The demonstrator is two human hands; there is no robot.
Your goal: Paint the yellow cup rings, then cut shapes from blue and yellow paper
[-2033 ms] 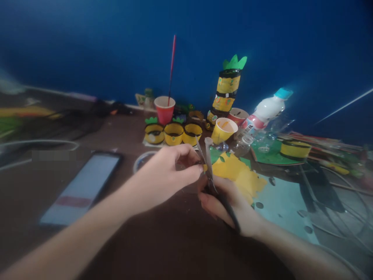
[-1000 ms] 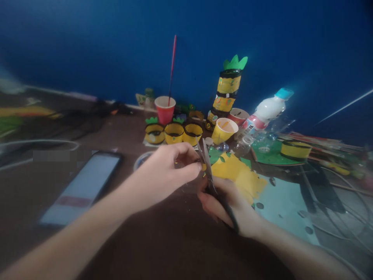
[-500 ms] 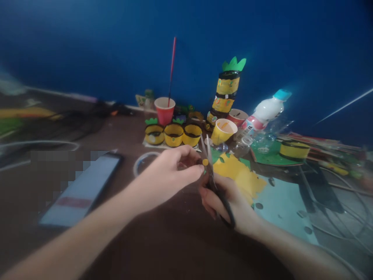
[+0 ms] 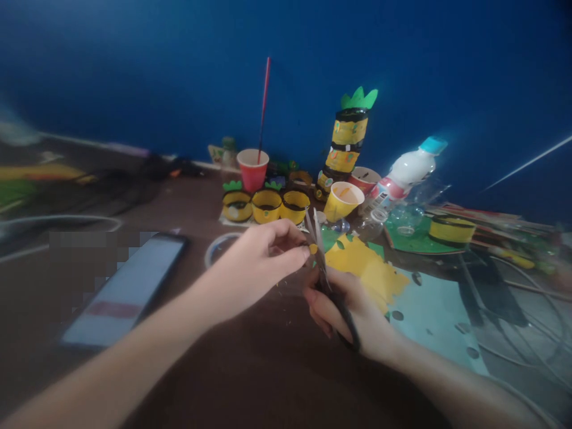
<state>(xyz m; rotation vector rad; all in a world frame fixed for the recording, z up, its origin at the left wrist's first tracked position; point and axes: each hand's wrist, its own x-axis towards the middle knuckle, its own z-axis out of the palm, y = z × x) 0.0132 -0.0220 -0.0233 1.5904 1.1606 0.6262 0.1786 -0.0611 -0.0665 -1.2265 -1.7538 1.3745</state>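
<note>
My left hand [image 4: 268, 259] pinches a small yellow paper piece [image 4: 313, 249] between thumb and fingers. In my right hand [image 4: 344, 304] is a pair of scissors [image 4: 322, 271] with dark handles, its blades pointing up and slightly parted beside the yellow piece. Just right of the hands lie a yellow paper sheet [image 4: 361, 268] with a ragged edge and a pale blue sheet [image 4: 429, 316] with round holes or spots. Beyond the hands, a row of yellow cups with black rims [image 4: 267, 207] stands on a light base.
A red cup [image 4: 252, 170] holds a thin red stick. Behind are a leaning yellow-and-black tower [image 4: 346, 149] with a green top, a tipped yellow cup [image 4: 343, 201] and a white bottle [image 4: 409, 173]. A phone [image 4: 125, 292] lies left, beside a tape roll [image 4: 217, 250].
Both hands stay nearly in place. The yellow piece has turned a little and the scissors have shifted slightly left. A few tiny scraps now show below the left hand.
</note>
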